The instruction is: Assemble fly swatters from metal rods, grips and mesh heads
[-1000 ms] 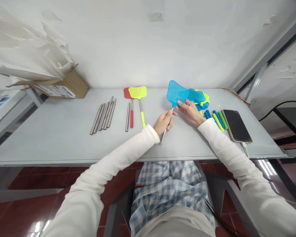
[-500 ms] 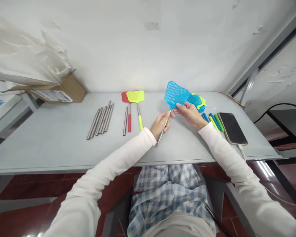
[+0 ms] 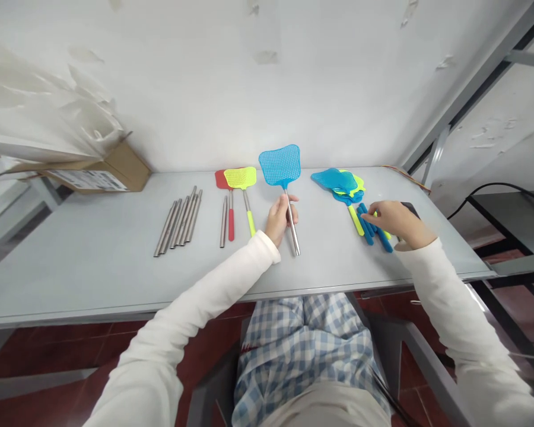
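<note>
My left hand [image 3: 282, 220] is closed around the bare metal rod of a fly swatter with a blue mesh head [image 3: 279, 166]. The swatter is held upright, and its lower end carries no coloured grip. Over on the right, my right hand [image 3: 394, 219] has its fingers pinched at the pile of coloured handle grips, on a blue handle grip [image 3: 365, 226]. Partly covered by this hand lie more blue and yellow-green grips. Just behind them rest blue swatter heads [image 3: 333, 179] and a yellow-green swatter head [image 3: 357, 185].
Left of centre lie a yellow swatter [image 3: 241, 178], a red swatter [image 3: 231, 224] and several metal rods [image 3: 180, 222]. A cardboard box [image 3: 124, 166] stands at the far left. A phone [image 3: 410, 208] is mostly hidden behind my right hand. A white wall [image 3: 196, 89] backs the table.
My right hand has left the blue swatter head and moved right to the grips. The left hand still holds the swatter, now turned more upright and slightly further left.
</note>
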Tool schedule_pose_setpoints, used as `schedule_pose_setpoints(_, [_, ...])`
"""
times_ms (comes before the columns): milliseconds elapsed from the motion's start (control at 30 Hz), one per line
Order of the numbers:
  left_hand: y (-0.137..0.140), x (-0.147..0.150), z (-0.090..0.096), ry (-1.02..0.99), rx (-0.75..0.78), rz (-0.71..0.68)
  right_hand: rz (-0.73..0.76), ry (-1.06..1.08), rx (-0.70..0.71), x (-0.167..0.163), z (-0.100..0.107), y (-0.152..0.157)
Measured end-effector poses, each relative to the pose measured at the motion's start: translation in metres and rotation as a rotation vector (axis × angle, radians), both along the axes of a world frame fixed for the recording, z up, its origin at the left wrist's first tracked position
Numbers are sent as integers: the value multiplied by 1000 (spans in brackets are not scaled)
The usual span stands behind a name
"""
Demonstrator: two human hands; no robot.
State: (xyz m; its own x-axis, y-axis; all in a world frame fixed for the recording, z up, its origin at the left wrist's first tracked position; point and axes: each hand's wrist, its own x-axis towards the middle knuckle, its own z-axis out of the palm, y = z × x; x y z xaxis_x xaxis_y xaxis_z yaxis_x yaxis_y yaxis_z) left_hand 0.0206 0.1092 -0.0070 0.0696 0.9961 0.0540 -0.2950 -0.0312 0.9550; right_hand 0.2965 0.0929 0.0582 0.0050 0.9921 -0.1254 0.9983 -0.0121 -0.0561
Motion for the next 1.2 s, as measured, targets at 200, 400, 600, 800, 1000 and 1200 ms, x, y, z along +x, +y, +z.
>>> schedule_pose_setpoints(200, [13,-11,19,-214,105,181,-72,-118,-16,-14,-15,-28])
schedule_pose_setpoints(400, [18,-22,42,-243,167,283,19,-95,200,-5,-49,-45])
schedule_pose_setpoints(600, [25,-27,39,-208,194,329,-37,73,513,-20,-36,-46])
schedule_pose_setpoints(800, [31,-40,33,-224,262,354,454,466,361,-64,-23,-21])
schedule_pose_setpoints(1000, [32,-55,28,-236,305,365,532,528,357,-80,-36,0])
schedule_pose_setpoints(1200, [34,-58,24,-253,304,400,519,578,380,-78,-36,3])
